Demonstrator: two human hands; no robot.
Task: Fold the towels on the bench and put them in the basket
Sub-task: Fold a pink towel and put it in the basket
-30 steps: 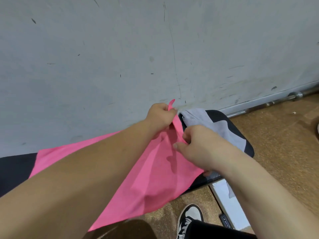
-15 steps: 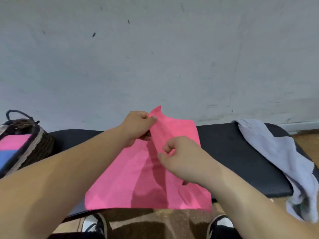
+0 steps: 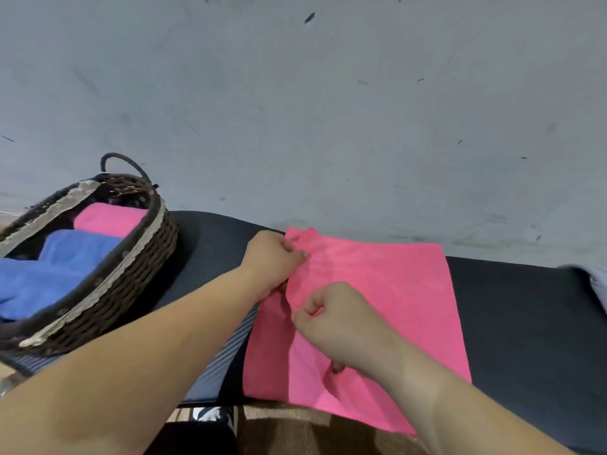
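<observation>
The pink towel (image 3: 387, 300) lies spread on the dark table (image 3: 525, 323), its near edge hanging just over the front, and I judge its folding barely begun. The left hand (image 3: 272, 261) pinches the far left corner in curled fingers, and the right hand (image 3: 338, 323) grips the same left edge nearer the person, fingers closed on the cloth. To the left, the wicker basket (image 3: 131, 257) already holds a folded pink towel (image 3: 108, 218) and a blue towel (image 3: 59, 267). A grey towel (image 3: 597, 280) waits unfolded at the table's right end.
</observation>
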